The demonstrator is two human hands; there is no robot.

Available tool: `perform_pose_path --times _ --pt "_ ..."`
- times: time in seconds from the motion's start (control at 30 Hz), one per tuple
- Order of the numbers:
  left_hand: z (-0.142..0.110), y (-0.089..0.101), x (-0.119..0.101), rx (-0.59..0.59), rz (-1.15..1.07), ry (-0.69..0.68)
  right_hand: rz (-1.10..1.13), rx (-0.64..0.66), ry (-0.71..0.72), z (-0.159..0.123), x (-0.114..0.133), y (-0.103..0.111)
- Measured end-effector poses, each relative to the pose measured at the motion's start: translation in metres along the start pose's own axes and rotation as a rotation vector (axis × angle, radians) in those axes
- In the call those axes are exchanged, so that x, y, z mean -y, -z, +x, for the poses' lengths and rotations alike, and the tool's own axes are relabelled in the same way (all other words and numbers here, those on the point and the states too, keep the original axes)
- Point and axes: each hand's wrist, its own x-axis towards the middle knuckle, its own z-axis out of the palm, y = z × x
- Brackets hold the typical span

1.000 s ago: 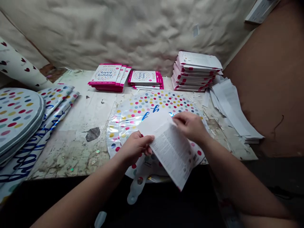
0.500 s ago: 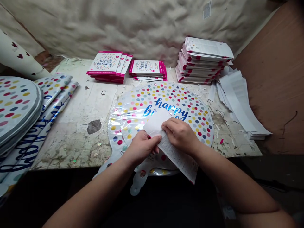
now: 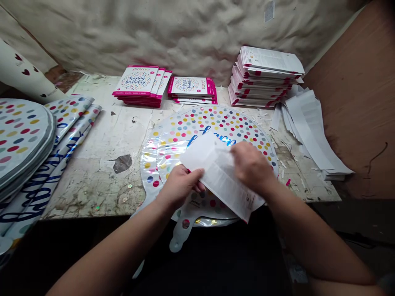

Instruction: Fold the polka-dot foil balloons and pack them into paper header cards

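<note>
My left hand [image 3: 182, 185] grips the lower left edge of a white paper packet [image 3: 200, 154], thumb on top and fingers beneath. Small print covers part of the packet, and a thin magenta edge shows at its side. My right hand [image 3: 253, 166], smeared by motion, is closed with fingers pinched at the packet's right side. A blurred, pale paper strip [image 3: 224, 158] runs from the packet to those fingers. Both hands are above flat foil balloons [image 3: 247, 127] with coloured dots and blue "happy birthday" lettering, their tails hanging past the table's front edge.
Pink-and-white packets stand in two piles [image 3: 137, 84] [image 3: 191, 88] at the back. A tall stack of packets [image 3: 265, 78] is at back right, beside loose white paper strips [image 3: 311, 131]. More dotted balloons [image 3: 23, 139] lie at left. A brown panel [image 3: 361, 102] borders the right.
My right hand has moved right, drawing the pale strip away from the packet's face. My left hand and the packet have shifted slightly left and up.
</note>
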Motion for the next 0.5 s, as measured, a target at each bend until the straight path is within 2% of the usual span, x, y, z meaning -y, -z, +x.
perform_pose_path --times 0.07,0.1,0.13,0.17,0.2,0.23,0.27,0.3,0.33,0.37,0.43,0.47,0.5 --pt "-0.008 0.003 0.007 -0.109 -0.152 0.050 -0.092 -0.067 -0.241 -0.012 -0.049 0.012" --pt "-0.015 0.004 0.010 -0.103 -0.216 0.102 -0.163 -0.043 -0.379 -0.020 -0.077 0.019" --pt "-0.025 0.004 0.013 -0.023 -0.250 0.179 -0.237 0.027 -0.519 -0.029 -0.104 0.027" --pt "-0.036 0.004 0.015 0.133 -0.238 0.275 -0.293 0.146 -0.643 -0.038 -0.128 0.035" --pt "-0.046 0.004 0.015 0.339 -0.172 0.368 -0.337 0.267 -0.746 -0.047 -0.148 0.041" --pt "-0.053 0.005 0.013 0.538 -0.058 0.421 -0.374 0.371 -0.823 -0.053 -0.163 0.047" --pt "-0.055 0.007 0.008 0.688 0.096 0.400 -0.402 0.433 -0.866 -0.057 -0.170 0.051" --pt "-0.052 0.009 0.002 0.760 0.273 0.284 -0.425 0.436 -0.871 -0.058 -0.168 0.053" --pt "-0.044 0.012 -0.004 0.746 0.458 0.087 -0.437 0.378 -0.841 -0.057 -0.159 0.052" --pt "-0.030 0.015 -0.011 0.666 0.639 -0.173 -0.419 0.284 -0.782 -0.054 -0.142 0.048" --pt "0.005 0.021 -0.019 0.468 0.922 -0.678 -0.287 0.085 -0.600 -0.045 -0.090 0.033" --pt "0.023 0.023 -0.020 0.473 1.035 -0.819 -0.138 0.079 -0.492 -0.041 -0.059 0.023" --pt "0.038 0.025 -0.018 0.508 1.144 -0.898 0.001 0.134 -0.390 -0.038 -0.028 0.011"
